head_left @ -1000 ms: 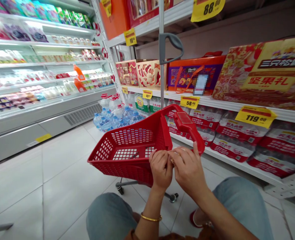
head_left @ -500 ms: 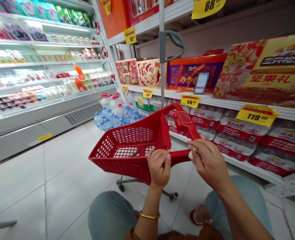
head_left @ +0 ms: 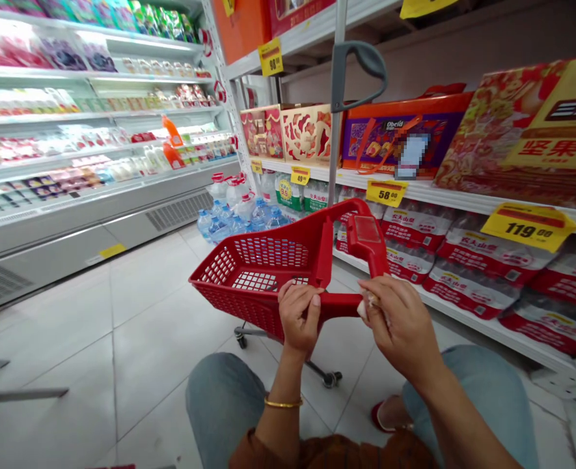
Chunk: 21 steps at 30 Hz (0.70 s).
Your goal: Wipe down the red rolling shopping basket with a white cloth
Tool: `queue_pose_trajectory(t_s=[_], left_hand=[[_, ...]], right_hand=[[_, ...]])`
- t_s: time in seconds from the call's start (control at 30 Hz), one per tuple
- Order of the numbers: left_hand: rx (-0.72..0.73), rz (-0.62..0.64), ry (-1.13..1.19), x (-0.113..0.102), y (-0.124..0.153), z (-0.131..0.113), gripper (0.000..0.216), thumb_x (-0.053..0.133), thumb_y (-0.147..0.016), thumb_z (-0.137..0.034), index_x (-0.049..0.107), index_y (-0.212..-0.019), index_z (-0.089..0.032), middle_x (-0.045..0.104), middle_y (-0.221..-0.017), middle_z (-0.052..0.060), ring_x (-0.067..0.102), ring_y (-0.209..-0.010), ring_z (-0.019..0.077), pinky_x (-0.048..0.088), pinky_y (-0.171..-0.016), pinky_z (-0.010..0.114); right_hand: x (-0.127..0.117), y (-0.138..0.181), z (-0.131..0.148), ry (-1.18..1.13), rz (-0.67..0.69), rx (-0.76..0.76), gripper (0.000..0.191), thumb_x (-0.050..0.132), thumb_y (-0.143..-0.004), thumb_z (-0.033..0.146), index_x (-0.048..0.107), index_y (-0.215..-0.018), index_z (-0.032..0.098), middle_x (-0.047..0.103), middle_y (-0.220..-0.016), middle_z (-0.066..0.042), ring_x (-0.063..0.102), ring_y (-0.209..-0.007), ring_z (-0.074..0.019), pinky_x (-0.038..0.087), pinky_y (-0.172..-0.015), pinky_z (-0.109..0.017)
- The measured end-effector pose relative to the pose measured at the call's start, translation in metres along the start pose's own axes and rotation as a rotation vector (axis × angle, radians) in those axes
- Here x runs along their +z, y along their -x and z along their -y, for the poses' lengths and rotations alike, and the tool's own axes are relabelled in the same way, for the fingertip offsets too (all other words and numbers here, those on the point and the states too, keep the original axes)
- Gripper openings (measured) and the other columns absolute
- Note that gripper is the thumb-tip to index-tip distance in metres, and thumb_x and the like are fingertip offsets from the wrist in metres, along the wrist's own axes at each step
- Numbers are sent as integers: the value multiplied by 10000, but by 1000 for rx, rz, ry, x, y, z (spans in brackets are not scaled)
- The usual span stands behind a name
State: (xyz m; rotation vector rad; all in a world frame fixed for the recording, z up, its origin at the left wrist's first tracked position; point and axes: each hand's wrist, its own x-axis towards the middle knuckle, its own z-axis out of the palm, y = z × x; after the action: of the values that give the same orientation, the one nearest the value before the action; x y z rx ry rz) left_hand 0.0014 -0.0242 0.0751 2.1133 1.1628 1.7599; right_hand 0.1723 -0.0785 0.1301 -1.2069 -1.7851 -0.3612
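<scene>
Pale piece (head_left: 362, 309), mostly hidden by fingers, kind unclear: your right hand (head_left: 402, 326) pinches it beside cart handle (head_left: 378, 257) | your left hand (head_left: 300, 319) curls at red basket (head_left: 256, 312), grip you cannot tell | one second ago hands were together, now apart | floor (head_left: 155, 345) open at left, shelf edge (head_left: 444, 193) behind handle

A brightly lit refrigerated case (head_left: 73, 244) and white metal shelving (head_left: 444, 194) border a pale tiled floor (head_left: 155, 352).
</scene>
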Motion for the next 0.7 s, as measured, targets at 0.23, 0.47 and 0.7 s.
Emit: queue_pose_trajectory(t_s=[0.23,0.47,0.7], left_hand=[[-11,38,-150,-14,1,-2,269,453,-939,-228,719,-974,-244,756,-995,18,579,-1185,228,180,-1143,541],[36,89,-190,-12,7,-42,326,439,-957,-196,599,-1240,-210,690,-1203,75,558,-1232,218,183,-1173,526],[-30,13,-42,6,10,-60,275,394,-962,-178,661,-1024,-205,728,-1028,61,641,-1048,195,369,-1074,452]], right_hand=[[8,1,16,40,-9,8,239,498,-902,173,607,-1115,183,637,-986,-98,590,-930,-227,488,-887,-428],[12,1,25,38,20,10,248,494,-904,168,599,-1128,181,641,-985,-99,578,-936,-231,484,-893,-435],[9,1,22,-65,28,-50,223,506,-890,196,634,-1073,205,667,-970,-74,611,-929,-208,508,-922,-432]])
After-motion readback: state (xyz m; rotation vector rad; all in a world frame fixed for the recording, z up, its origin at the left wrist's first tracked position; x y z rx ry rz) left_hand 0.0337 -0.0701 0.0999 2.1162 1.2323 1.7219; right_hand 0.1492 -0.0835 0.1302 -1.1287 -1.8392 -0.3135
